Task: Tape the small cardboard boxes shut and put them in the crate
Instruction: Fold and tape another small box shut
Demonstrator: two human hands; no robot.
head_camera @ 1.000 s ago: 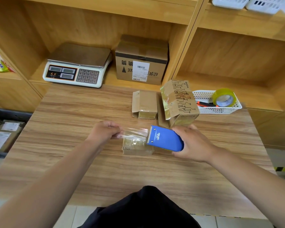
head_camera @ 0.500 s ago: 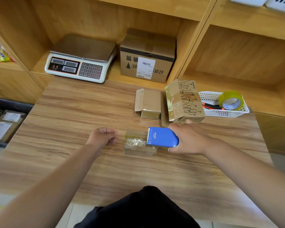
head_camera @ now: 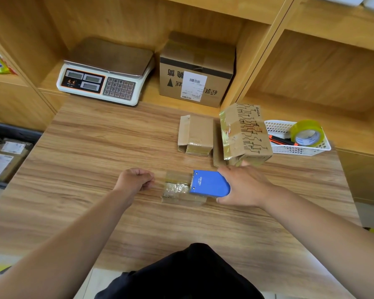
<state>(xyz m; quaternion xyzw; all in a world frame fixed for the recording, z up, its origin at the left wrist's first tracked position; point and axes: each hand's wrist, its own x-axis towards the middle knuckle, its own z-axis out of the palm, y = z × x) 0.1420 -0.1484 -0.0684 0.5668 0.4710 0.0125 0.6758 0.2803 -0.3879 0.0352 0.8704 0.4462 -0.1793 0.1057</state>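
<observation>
1. The small cardboard box [head_camera: 183, 192] is seen lying flat on the tabletop [head_camera: 91, 160], near the front middle, between the two hands.
2. Its long axis is judged to run left to right; the box lies just right of the left hand [head_camera: 134, 180] and is touched at its right end by the blue tape dispenser [head_camera: 209, 183].
3. The right hand [head_camera: 243, 186] is clamped around the dispenser and is the nearer hand.
4. The left hand is closed into a loose fist, seemingly pinching the tape's free end; this cannot be told for certain.
5. The box's top looks glossy and wrinkled under clear tape.
</observation>
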